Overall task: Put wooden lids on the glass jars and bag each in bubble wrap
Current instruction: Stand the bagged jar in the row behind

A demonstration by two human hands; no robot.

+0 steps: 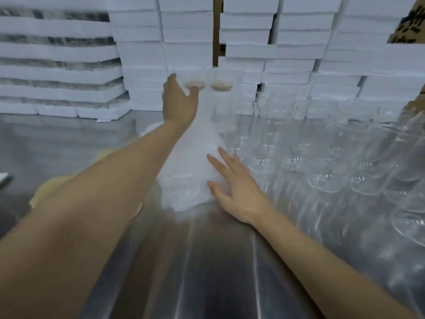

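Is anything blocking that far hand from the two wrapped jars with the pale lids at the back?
Nothing visible does. The left hand is already at the nearer wrapped jar, fingers beside its lid, with the second wrapped jar just beyond. The right hand rests on the bubble wrap pile, out of the way.

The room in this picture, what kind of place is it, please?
Most likely a packing workshop or small warehouse. White foam boxes are stacked high along the back, many empty glass jars stand in rows on a metal table, and bubble wrap bags lie ready.
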